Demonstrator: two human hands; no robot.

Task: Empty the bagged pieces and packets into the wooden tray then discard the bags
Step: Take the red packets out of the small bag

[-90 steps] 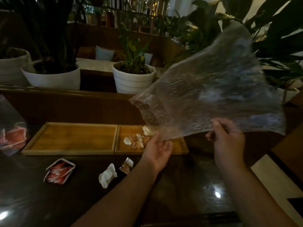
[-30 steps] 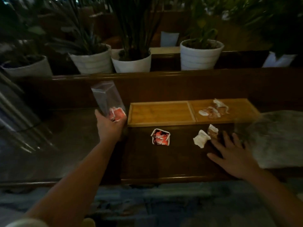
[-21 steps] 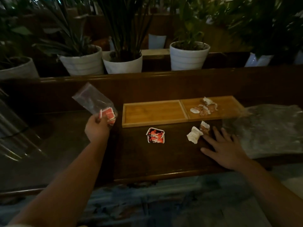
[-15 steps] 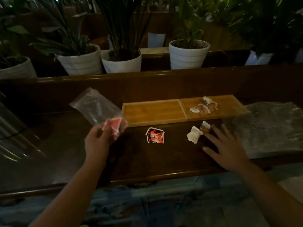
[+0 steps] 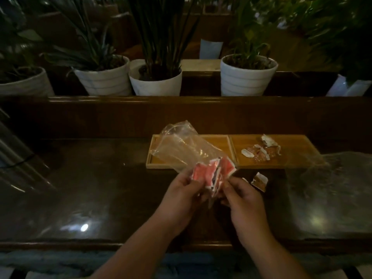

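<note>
A small clear plastic bag (image 5: 181, 148) with red packets (image 5: 213, 172) bunched at its near end hangs just in front of the wooden tray (image 5: 298, 164). My left hand (image 5: 185, 190) grips the bag's near end from the left. My right hand (image 5: 239, 196) pinches the same end from the right. The tray has two compartments; pale and reddish pieces (image 5: 259, 152) lie in the right one, and the bag covers part of the left one. One loose packet (image 5: 259, 181) lies on the table beside my right hand.
A large empty clear bag (image 5: 330, 190) lies flat on the dark table (image 5: 90, 188) at the right. A raised wooden ledge (image 5: 181, 105) runs behind the tray, with several white plant pots (image 5: 247, 77) beyond it. A dark object sits at the far left.
My left hand has carried the small bag right, in front of the tray. My right hand has left the table and taken the bag's end. The red packet and white piece lying there are hidden.
</note>
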